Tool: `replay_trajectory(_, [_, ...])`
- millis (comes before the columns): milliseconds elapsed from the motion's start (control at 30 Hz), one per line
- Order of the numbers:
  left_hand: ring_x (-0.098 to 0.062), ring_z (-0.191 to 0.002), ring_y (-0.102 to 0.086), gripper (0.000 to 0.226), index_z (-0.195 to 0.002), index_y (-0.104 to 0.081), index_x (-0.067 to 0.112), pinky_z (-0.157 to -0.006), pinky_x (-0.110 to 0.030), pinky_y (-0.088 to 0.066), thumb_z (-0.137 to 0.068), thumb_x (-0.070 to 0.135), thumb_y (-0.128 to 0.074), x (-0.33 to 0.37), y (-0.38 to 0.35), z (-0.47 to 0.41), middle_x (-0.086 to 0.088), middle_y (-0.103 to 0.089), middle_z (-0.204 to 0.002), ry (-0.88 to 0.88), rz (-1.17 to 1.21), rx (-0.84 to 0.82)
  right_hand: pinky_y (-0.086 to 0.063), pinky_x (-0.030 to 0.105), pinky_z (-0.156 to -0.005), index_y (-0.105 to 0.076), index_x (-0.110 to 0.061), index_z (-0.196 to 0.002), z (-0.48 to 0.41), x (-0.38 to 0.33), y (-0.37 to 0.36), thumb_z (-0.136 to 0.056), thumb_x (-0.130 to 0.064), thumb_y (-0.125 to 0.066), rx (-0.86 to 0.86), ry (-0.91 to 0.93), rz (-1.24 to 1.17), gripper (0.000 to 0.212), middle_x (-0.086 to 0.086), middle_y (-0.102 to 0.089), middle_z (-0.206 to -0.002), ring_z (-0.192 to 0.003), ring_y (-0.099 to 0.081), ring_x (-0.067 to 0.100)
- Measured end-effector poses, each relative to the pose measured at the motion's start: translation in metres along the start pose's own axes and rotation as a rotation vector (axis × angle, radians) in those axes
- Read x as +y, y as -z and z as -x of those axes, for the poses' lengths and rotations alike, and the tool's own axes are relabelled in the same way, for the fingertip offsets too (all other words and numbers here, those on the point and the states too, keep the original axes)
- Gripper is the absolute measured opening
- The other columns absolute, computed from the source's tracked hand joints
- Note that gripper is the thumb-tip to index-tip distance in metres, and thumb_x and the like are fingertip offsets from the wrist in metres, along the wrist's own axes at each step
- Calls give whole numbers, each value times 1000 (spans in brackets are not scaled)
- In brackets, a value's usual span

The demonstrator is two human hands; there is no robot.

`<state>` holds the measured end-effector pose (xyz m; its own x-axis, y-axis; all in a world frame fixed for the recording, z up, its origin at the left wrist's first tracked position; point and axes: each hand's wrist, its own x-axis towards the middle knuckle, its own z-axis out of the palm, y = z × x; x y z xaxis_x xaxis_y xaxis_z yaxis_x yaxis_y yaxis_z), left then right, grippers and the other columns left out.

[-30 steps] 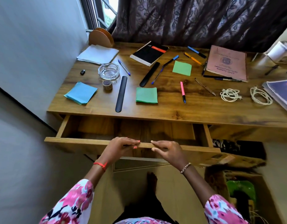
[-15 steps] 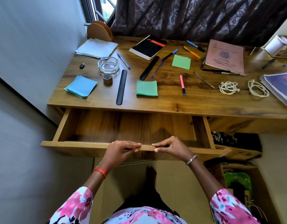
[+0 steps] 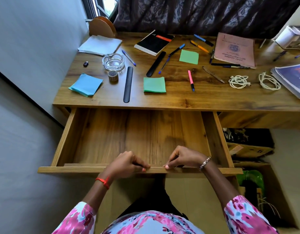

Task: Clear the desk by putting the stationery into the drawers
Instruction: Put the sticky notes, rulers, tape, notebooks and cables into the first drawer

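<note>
The wooden drawer (image 3: 74,169) under the desk is pulled far out and its bottom is bare. My left hand (image 3: 126,163) and my right hand (image 3: 183,157) both grip the top of its front panel, fingers curled over the edge. On the desk (image 3: 179,102) lie a blue sticky pad (image 3: 85,84), two green sticky pads (image 3: 154,84) (image 3: 189,56), two black rulers (image 3: 128,83) (image 3: 156,63), a pink pen (image 3: 191,80), several other pens, a black notebook (image 3: 154,42) and a pink booklet (image 3: 234,49).
A glass ashtray (image 3: 113,61), a small tape roll (image 3: 113,76), white paper (image 3: 100,45) and two coiled white cords (image 3: 238,81) (image 3: 269,81) lie on the desk. A magazine stack (image 3: 292,78) sits at the right edge. Boxes and a green object (image 3: 250,178) stand under the desk at right.
Both hands have pulled the drawer further out toward me; much more of its bare bottom shows now. The things on the desk have not moved.
</note>
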<state>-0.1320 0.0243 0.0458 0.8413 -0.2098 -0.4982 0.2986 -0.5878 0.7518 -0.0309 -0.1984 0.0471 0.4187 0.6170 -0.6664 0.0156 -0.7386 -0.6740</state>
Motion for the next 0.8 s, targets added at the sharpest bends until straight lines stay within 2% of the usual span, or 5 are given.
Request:
replay_trajectory(167, [13, -80, -60, 22, -99, -72, 27, -75, -4, -44, -78, 20, -70, 2, -4, 4, 17, -70, -96, -8, -126, -94, -50, 22, -69, -73, -17, -80, 0, -3, -9, -76, -20, -72, -140, -84, -29, 5, -10, -69, -76, -74, -61, 4])
replay_trajectory(267, [17, -72, -56, 23, -101, -72, 24, -72, -6, -43, -78, 17, -70, 5, -6, 4, 10, -71, -99, -10, -169, -180, -52, 18, -65, -72, -15, -82, -2, -6, -13, -76, -17, -72, -226, -146, -29, 6, -12, -69, -72, -68, -63, 2])
replay_trajectory(400, [0, -80, -61, 24, -102, -72, 19, -79, -23, -52, -80, 11, -67, 5, -10, 7, 12, -70, -93, 19, -151, -308, -54, 22, -66, -71, -9, -87, -4, -9, -21, -76, -11, -72, -327, -204, -19, 11, -9, -69, -67, -66, -65, 3])
replay_trajectory(500, [-3, -73, -57, 25, -102, -72, 18, -64, -16, -49, -80, 8, -67, 6, -15, 10, 21, -65, -74, 63, -103, -355, -54, 20, -61, -68, -1, -99, -4, -9, -28, -76, -10, -72, -355, -232, 15, 25, -10, -68, -65, -65, -64, 3])
replay_trajectory(800, [-11, -85, -56, 30, -112, -66, 11, -67, -15, -49, -83, 4, -63, 7, -23, 16, -1, -63, -96, 153, -49, -496, -51, 16, -60, -67, -4, -104, -1, -8, -43, -79, -14, -70, -408, -250, 99, 27, -3, -64, -78, -74, -60, 3])
